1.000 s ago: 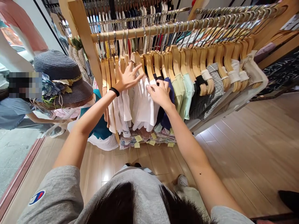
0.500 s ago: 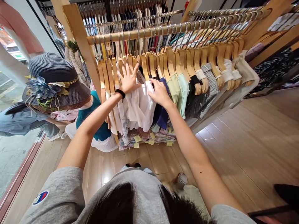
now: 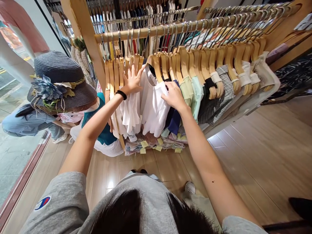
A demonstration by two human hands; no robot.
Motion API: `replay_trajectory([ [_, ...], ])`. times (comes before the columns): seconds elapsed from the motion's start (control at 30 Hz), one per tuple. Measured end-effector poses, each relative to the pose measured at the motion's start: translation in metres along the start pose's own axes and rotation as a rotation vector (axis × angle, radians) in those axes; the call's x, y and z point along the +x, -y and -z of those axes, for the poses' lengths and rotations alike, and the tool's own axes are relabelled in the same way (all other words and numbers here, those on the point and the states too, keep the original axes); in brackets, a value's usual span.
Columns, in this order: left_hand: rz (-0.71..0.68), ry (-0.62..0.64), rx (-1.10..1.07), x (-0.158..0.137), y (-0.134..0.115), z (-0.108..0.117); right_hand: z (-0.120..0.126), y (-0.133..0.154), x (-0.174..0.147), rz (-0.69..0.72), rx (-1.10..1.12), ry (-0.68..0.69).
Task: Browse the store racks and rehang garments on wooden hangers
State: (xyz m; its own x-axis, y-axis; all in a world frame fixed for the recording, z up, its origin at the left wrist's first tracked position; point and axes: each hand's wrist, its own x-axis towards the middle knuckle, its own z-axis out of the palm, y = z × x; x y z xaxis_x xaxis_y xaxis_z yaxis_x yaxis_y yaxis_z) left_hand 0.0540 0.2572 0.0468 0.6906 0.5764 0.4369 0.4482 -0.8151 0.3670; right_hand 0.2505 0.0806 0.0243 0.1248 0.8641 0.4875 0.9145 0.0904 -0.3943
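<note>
White shirt point(image 3: 156, 109) hangs from a wooden hanger point(image 3: 157, 69) on the rail point(image 3: 158, 31) of the rack, between my two hands, its front turned partly toward my head camera and its neckline showing. My left hand point(image 3: 132, 82) is spread wide, fingers fanned over the tops of the white garments point(image 3: 130, 112) just left of the shirt; from out here I cannot tell which hangers it touches. A black band point(image 3: 121, 94) circles that wrist. My right hand point(image 3: 175, 97) is at the shirt's shoulder on the right of the view, fingers bent and thumb against the white cloth; the fingertips are partly hidden, so I cannot tell whether they pinch it.

Just right of the shirt I see a navy garment point(image 3: 175, 123), then a pale green garment point(image 3: 187, 90), a mint garment point(image 3: 198, 92) and, farther along, a grey checked garment point(image 3: 225, 86). Low beneath the shirt lie packets point(image 3: 131, 148) with yellow notes point(image 3: 144, 143). Left of the rack, I have a dark brimmed hat point(image 3: 59, 70) with a blue flower point(image 3: 46, 87), near a teal top point(image 3: 109, 138); beyond, a person in blue point(image 3: 29, 123) crouches.
</note>
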Motion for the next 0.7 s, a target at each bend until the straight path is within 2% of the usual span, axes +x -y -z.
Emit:
replay_trajectory([
  [0.17, 0.093, -0.004, 0.031, 0.004, 0.011, -0.001, 0.003, 0.003, -0.002, -0.009, -0.006, 0.006],
  [0.3, 0.143, 0.019, 0.074, 0.003, 0.008, 0.000, 0.008, 0.012, -0.007, -0.001, 0.030, 0.011],
  [0.5, -0.036, -0.012, -0.055, -0.006, -0.003, 0.004, 0.009, 0.015, -0.010, 0.020, 0.050, 0.025],
  [0.7, -0.078, 0.006, -0.008, -0.004, -0.003, 0.005, -0.002, 0.011, -0.008, 0.021, -0.008, 0.010],
])
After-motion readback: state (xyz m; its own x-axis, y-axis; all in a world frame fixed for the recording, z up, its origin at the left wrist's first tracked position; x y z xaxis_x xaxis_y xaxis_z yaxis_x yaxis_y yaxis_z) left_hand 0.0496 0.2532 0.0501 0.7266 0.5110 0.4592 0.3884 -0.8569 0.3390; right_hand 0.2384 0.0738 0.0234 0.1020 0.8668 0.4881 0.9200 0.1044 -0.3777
